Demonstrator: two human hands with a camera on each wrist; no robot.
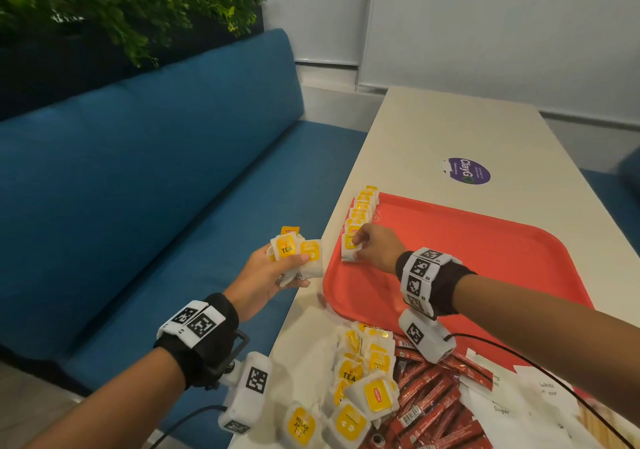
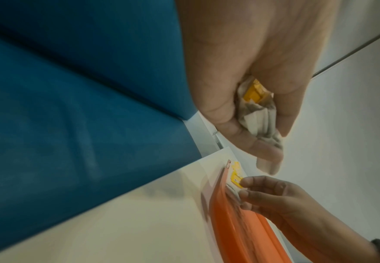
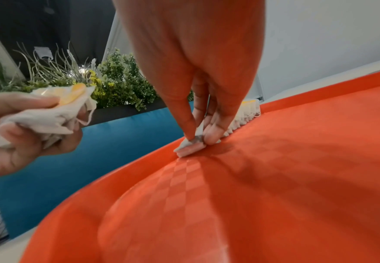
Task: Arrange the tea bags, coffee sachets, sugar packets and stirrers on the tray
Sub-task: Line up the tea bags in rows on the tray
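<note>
Along the left edge of the red tray (image 1: 485, 261) sits a neat row of tea bags (image 1: 362, 206), standing on edge and packed against each other, running from the far corner toward the person. Right hand (image 1: 375, 247) is down at the near end of that row, thumb and fingertips (image 3: 213, 131) pinched together on one tea bag (image 3: 190, 146) that's touching the tray floor right next to the rim. Left hand (image 1: 266, 275) hovers just off the table edge, over the blue bench (image 1: 138, 189), with fingers curled round a bunch of bags (image 1: 294, 251), yellow tags facing up; looks like three or four in there, but they're scrunched together so I can't really count them. Rest of the tray is bare red with a faint checker texture. Closer to the person, off the tray's near edge, a loose pile of tea bags (image 1: 360, 396) lies on the table (image 1: 433, 130), touching a heap of red sachets (image 1: 429, 400) just to its right, and white sugar packets (image 1: 502, 403) are spread out further right, some with handwriting on them. Beyond the tray, a purple round sticker (image 1: 469, 170) is stuck on the tabletop. Green plants (image 1: 121, 5) sit behind the bench back.
</note>
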